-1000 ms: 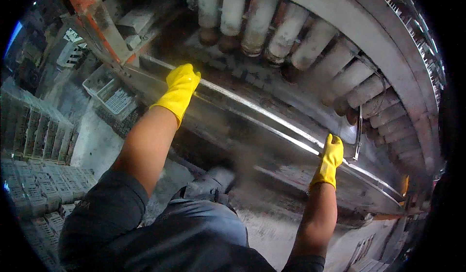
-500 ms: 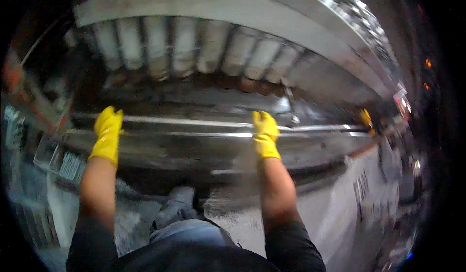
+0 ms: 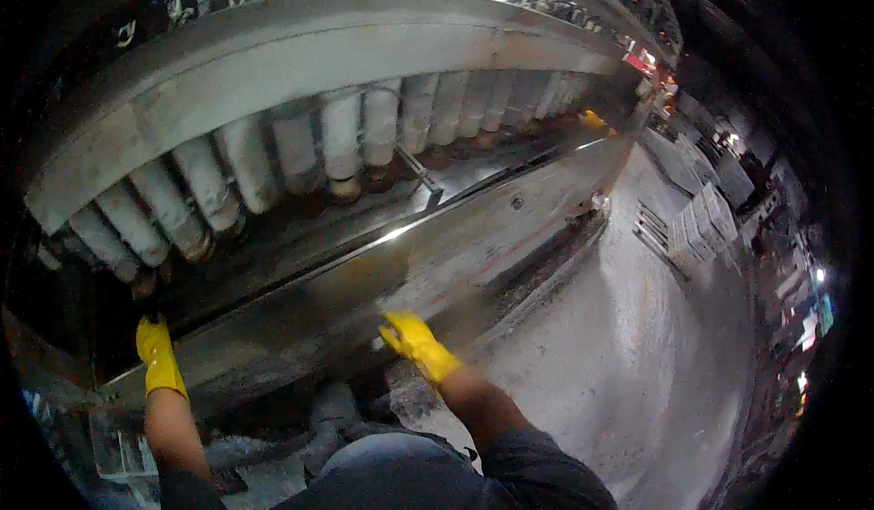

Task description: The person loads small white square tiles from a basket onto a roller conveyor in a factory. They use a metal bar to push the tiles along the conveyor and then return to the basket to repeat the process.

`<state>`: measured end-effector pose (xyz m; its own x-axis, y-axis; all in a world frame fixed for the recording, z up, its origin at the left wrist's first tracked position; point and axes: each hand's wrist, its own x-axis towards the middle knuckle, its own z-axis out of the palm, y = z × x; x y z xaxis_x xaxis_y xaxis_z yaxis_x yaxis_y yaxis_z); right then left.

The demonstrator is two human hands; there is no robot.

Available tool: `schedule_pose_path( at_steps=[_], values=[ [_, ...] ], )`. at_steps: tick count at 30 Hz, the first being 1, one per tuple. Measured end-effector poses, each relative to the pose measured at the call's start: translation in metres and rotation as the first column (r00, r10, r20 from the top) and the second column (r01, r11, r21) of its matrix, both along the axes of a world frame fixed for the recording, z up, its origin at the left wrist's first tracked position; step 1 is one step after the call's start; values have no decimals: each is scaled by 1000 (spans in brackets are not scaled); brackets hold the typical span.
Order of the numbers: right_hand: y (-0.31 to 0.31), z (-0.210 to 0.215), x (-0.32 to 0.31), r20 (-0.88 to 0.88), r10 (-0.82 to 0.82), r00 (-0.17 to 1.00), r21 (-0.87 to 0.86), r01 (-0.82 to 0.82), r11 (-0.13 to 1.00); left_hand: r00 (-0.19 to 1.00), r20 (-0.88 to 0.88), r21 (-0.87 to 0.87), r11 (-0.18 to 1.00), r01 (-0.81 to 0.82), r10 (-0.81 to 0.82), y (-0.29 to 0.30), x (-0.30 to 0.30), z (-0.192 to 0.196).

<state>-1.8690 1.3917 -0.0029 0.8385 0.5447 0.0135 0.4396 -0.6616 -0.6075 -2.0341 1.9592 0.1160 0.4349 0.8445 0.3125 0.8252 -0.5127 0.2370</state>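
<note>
Gripping position, both hands in yellow gloves on one long stainless steel panel (image 3: 437, 264).

- Right hand (image 3: 414, 339): nearest; fingers spread flat against the panel's lower face, closing on nothing.
- Left hand (image 3: 157, 355): at the panel's near-left end, fingers extended up along its edge; grasp cannot be told.
- Panel: long axis running from the left hand away to the far right, past the right hand.
- White cylinders (image 3: 341, 137): row above and behind the panel.
</note>
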Motion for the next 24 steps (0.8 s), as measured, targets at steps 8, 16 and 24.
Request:
schedule_pose_path(
  at_steps=[8,16,24],
  values=[
    [-301,-131,-325,-605,-631,486,-567,293,770,964,167,1,978,210,-208,62,-19,-52],
    [-299,-126,-440,-634,-751,-187,-715,511,476,817,145,-18,824,567,-559,-16,39,-43],
    [-158,-53,-276,-685,-481,548,130,740,659,557,-34,369,507,779,-830,-230,74,11]
  ],
)
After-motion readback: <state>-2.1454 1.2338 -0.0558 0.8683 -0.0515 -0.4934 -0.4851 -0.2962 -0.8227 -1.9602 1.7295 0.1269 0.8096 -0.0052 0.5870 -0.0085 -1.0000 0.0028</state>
